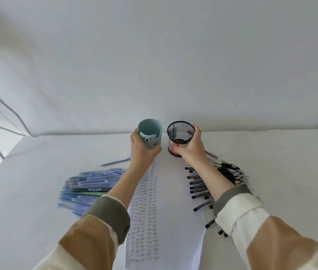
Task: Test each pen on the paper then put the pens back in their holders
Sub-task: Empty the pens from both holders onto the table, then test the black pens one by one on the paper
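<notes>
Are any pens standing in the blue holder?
No; the blue holder, gripped by the left hand, shows an empty inside.

"Test" repeated in columns (handwritten), on paper [175, 201]

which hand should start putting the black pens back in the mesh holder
Right. The right hand already grips the black mesh holder, and the black pens lie on that side. The left hand holds the blue bear cup, nearer the blue pens.

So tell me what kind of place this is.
Probably a home desk or study corner: a plain white table against a bare wall, a sheet of paper filled with handwritten test words, and piles of blue pens and black pens.
</notes>
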Available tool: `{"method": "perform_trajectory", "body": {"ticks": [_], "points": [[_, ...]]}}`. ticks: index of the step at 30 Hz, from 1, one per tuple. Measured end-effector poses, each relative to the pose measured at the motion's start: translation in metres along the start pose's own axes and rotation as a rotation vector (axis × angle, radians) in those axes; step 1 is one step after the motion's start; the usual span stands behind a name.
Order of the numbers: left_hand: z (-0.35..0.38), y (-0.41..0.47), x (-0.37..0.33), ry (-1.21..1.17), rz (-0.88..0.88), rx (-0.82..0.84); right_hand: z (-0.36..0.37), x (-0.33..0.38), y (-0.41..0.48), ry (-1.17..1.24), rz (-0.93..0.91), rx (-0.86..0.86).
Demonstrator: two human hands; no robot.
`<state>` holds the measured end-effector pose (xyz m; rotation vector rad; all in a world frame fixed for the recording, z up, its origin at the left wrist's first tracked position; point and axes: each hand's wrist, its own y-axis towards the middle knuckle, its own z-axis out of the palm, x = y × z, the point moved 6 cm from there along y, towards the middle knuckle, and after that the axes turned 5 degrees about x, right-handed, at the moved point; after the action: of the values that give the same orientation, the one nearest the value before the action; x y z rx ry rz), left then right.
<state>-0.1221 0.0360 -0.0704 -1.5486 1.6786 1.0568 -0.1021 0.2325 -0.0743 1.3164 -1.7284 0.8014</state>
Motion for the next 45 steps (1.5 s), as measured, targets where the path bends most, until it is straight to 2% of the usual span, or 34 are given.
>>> {"method": "perform_trajectory", "body": {"ticks": [2, 4, 7, 9, 11, 13, 16, 20, 24, 29, 32, 37, 41, 45], "points": [[-0.002, -0.004, 0.004, 0.011, 0.002, 0.028, 0.002, -0.002, -0.006, -0.043, 0.043, -0.001], [-0.006, -0.007, 0.012, 0.093, 0.013, 0.105, -0.001, 0.002, -0.023, -0.067, 0.029, -0.097], [-0.034, -0.011, 0.030, 0.253, -0.021, 0.191, 0.004, 0.019, -0.075, -0.122, -0.274, -0.242], [-0.060, -0.014, 0.042, 0.349, 0.006, 0.175, 0.026, 0.027, -0.105, -0.256, -0.472, -0.141], [-0.071, -0.025, 0.045, 0.544, 0.078, 0.194, 0.053, 0.029, -0.126, -0.405, -0.540, -0.015], [-0.066, -0.044, 0.047, 0.705, 0.106, 0.224, 0.075, 0.031, -0.137, -0.490, -0.546, 0.092], [-0.054, -0.068, 0.053, 0.818, 0.040, 0.302, 0.101, 0.023, -0.140, -0.592, -0.554, 0.275], [-0.065, -0.069, 0.065, 0.945, -0.008, 0.313, 0.112, 0.003, -0.128, -0.691, -0.435, 0.404], [-0.091, -0.066, 0.076, 0.940, -0.010, 0.269, 0.111, -0.003, -0.126, -0.709, -0.372, 0.482], [-0.125, -0.064, 0.097, 0.893, -0.014, 0.269, 0.110, -0.006, -0.126, -0.703, -0.360, 0.499], [-0.119, -0.074, 0.078, 0.952, 0.095, 0.222, 0.109, -0.005, -0.125, -0.636, -0.340, 0.499], [-0.075, -0.143, 0.041, 0.837, 0.377, 0.122, 0.102, -0.002, -0.118, -0.427, -0.266, 0.517], [-0.088, -0.176, 0.039, 0.671, 0.358, -0.038, 0.100, -0.001, -0.119, -0.410, -0.299, 0.532], [-0.093, -0.182, 0.052, 0.687, 0.452, 0.073, 0.098, -0.003, -0.120, -0.428, -0.317, 0.509]]}}
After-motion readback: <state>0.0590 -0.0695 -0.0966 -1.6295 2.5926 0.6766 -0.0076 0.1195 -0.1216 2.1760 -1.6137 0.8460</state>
